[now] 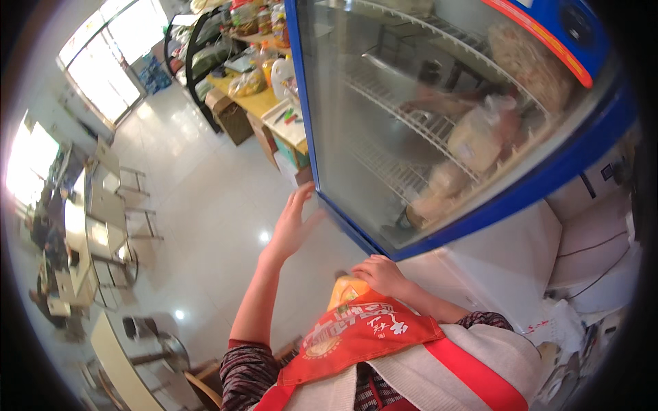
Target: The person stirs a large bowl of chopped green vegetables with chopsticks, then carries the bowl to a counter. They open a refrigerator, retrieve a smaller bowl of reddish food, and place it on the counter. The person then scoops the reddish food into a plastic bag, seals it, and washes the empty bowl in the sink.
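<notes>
A glass-door display refrigerator with a blue frame (349,226) stands before me. Behind its glass are white wire shelves (390,105) and a plastic bag of pale food (475,133). My left hand (292,222) is raised beside the frame's left edge, fingers spread and partly blurred. Its fingertips are close to the blue edge; contact cannot be made out. Just below the frame's bottom corner is my right hand (380,275), fingers bent, in front of my red apron (354,329). Whether that hand grips anything is hidden.
Left of the refrigerator, a yellow table (252,100) carries bottles, a white jug (282,77) and a white tray (288,120). A cardboard box (229,115) sits beneath. White tables and chairs (108,210) line the left side. White plastic bags (558,329) lie at lower right.
</notes>
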Motion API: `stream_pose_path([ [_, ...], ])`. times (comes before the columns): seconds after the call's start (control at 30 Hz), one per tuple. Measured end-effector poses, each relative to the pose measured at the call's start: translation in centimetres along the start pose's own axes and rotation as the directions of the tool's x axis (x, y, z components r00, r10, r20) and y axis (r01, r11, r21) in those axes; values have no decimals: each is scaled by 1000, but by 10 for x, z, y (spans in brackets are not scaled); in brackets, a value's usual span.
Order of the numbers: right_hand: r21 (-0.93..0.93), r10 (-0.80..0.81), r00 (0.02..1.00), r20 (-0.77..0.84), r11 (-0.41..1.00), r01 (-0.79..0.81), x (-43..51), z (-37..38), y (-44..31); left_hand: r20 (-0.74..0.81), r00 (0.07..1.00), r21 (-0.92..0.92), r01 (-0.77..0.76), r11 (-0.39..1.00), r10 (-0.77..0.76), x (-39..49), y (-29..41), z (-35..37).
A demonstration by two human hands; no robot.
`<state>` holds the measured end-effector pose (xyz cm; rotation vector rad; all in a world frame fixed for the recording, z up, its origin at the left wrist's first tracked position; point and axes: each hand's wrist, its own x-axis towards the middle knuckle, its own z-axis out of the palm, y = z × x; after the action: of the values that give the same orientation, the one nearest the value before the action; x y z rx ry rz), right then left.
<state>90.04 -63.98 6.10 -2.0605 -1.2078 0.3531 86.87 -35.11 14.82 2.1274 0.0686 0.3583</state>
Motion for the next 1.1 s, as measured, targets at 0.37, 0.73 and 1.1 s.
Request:
stream_pose_path([
  [0.37,213,242,943,-230,958,-194,224,31,13,-142,984,-319,-147,936,106,288,-86,-48],
  [0.73,264,613,643,-459,786,-560,312,79,-80,208,937,-544,-126,829,279,352,-145,-68],
  [1.1,520,760,117,-640,540,-662,315,168,-255,278,817,-666,-215,714,505,274,-159,-140],
])
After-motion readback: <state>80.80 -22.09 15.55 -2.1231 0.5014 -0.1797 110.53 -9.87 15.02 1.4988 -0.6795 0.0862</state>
